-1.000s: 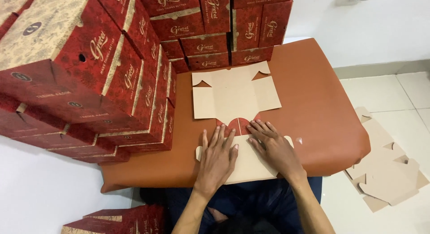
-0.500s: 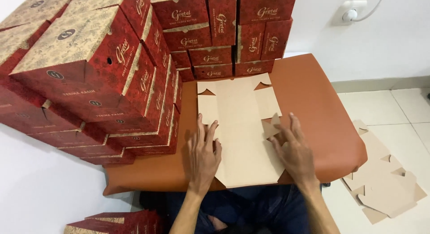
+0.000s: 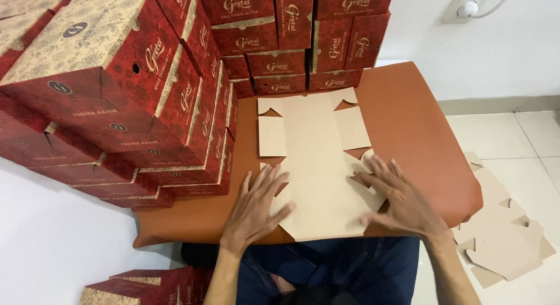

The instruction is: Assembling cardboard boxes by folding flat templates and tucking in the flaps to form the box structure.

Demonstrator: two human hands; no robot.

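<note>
A flat, unfolded brown cardboard box blank [image 3: 318,159] lies plain side up on a brown leather-like cushion [image 3: 408,130]. My left hand [image 3: 254,209] presses flat on the blank's near left flap, fingers spread. On the near right flap rests my right hand [image 3: 396,197], palm down and fingers apart. Neither hand grips anything.
Stacks of assembled red patterned boxes [image 3: 140,89] tower at the left and along the back [image 3: 303,42]. More flat cardboard blanks [image 3: 501,235] lie on the tiled floor at the right. Another red box [image 3: 140,284] sits by my left knee. A wall socket [image 3: 466,7] is at upper right.
The blank, folded under my hands a second ago, now lies fully opened out flat. Both hands have slid apart onto its near side flaps.
</note>
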